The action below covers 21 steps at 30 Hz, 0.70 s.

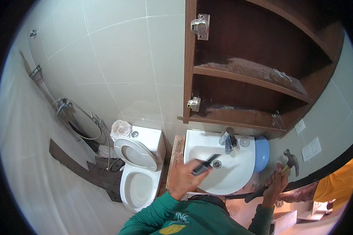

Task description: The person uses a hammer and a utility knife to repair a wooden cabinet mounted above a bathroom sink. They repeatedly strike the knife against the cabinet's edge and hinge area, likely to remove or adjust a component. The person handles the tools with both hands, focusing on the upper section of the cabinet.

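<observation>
My left hand (184,178) is closed around a dark hand tool (202,168) with a thin tip, held over the left side of the white washbasin (231,181). Blur hides the tool's exact kind. To the right of the basin, my right hand (276,184) grips a claw hammer (292,161) near its head. The hammer's metal head points up, close to the tiled wall, and its black handle end slants down beside my wrist. A faucet (229,141) stands at the back of the basin, beyond the tool's tip.
Above the basin hangs an open brown wooden cabinet (249,78) with dusty shelves and metal hinges (200,26). A toilet (140,190) with its lid raised stands on the left. A blue plastic container (262,154) sits beside the basin. Yellow clothing (337,184) shows at far right.
</observation>
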{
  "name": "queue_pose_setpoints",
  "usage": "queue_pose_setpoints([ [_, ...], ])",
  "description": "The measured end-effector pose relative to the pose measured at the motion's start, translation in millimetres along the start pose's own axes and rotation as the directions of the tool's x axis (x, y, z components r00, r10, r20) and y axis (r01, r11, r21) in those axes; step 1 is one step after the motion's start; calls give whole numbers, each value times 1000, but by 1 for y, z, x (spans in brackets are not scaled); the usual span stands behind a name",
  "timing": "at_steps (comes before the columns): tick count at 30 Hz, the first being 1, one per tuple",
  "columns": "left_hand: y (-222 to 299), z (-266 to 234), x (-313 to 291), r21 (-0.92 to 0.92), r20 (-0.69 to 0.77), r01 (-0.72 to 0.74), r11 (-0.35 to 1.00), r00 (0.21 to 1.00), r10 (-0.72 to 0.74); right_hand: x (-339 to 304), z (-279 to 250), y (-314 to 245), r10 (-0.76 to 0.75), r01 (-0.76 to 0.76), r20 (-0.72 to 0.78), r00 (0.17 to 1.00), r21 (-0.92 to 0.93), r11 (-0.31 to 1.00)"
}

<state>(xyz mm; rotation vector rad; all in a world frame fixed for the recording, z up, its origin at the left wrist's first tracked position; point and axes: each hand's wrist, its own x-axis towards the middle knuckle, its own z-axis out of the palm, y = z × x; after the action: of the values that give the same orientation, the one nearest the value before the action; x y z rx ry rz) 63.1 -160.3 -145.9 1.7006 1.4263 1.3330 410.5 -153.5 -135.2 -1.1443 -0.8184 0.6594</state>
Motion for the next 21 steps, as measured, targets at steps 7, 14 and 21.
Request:
queue_pose_setpoints([
  [7, -25, 72, -24, -318, 431, 100, 943, 901, 50, -51, -7, -20, -53, 26, -182, 982, -144, 989],
  [14, -42, 95, -41, -231, 658, 173, 957, 752, 23, -119, -18, -32, -80, -15, -440, 894, -208, 978],
  [21, -40, 111, -55, -228, 742, -80, 970, 631, 226, -160, -39, -48, -86, -33, -518, 851, -216, 976],
])
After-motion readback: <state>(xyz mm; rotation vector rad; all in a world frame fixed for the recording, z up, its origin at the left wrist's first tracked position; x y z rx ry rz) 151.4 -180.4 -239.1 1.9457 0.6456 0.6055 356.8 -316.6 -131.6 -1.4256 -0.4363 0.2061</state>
